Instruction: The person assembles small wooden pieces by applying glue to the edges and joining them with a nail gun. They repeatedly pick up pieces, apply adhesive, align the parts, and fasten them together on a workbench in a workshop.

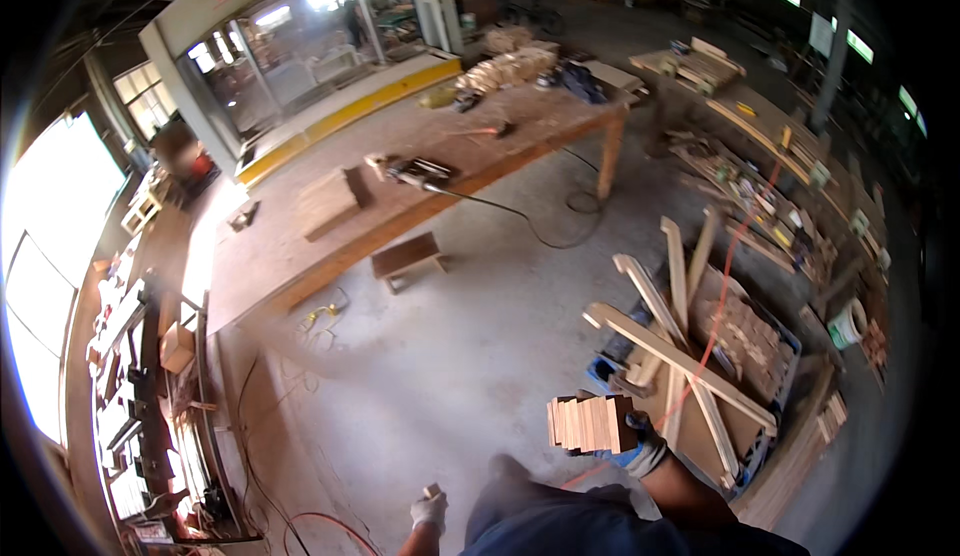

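My right hand [645, 448], in a grey and blue glove, is wrapped round one end of a row of small wooden blocks [585, 424]. The blocks are pressed side by side, their pale end faces uneven, and I hold them in front of my body above the floor. Lower and to the left, my left hand [430, 514] wears a pale glove. Its fingers are closed on a small wooden block [432, 491], which pokes out at the top. Part of the right hand's fingers is hidden behind the row of blocks.
A long worktable [260, 246] ahead carries a wood panel [328, 204] and a corded power tool [420, 171]. A low stool [408, 259] stands before it. At right, crossed planks [690, 376] lie over a bin of scrap. An orange hose [722, 306] and a cable [555, 244] trail about.
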A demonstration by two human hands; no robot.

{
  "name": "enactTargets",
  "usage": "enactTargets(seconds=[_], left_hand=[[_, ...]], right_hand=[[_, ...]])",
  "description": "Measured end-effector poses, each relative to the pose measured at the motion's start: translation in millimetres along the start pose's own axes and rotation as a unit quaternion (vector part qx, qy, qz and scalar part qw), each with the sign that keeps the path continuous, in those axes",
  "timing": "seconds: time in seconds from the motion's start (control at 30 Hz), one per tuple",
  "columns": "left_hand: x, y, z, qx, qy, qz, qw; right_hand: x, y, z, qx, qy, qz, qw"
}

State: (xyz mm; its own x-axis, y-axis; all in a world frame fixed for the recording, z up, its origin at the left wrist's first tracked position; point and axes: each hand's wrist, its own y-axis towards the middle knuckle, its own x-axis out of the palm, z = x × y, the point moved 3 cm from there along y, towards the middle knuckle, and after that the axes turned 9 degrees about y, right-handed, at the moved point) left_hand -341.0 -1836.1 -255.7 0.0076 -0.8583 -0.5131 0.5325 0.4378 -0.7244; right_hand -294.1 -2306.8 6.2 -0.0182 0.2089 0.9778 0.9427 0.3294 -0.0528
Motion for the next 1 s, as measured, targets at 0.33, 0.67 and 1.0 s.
enactTargets(seconds=[0.33, 0.67, 1.0], left_hand=[[-120.0, 106.8, -43.3, -0.104, 0.015, 0.082, 0.991], [-32.4, 127.2, 126.5, -0.115, -0.127, 0.003, 0.985], [-76.8, 160.4, 314.9, -0.060, -0.295, 0.062, 0.952]], right_hand=[[70.4, 243.8, 38.8, 0.134, -0.019, -0.055, 0.989], [41.5, 434.5, -16.6, 0.190, -0.007, -0.044, 0.981], [58.3, 611.8, -71.5, 0.239, 0.015, -0.097, 0.966]])
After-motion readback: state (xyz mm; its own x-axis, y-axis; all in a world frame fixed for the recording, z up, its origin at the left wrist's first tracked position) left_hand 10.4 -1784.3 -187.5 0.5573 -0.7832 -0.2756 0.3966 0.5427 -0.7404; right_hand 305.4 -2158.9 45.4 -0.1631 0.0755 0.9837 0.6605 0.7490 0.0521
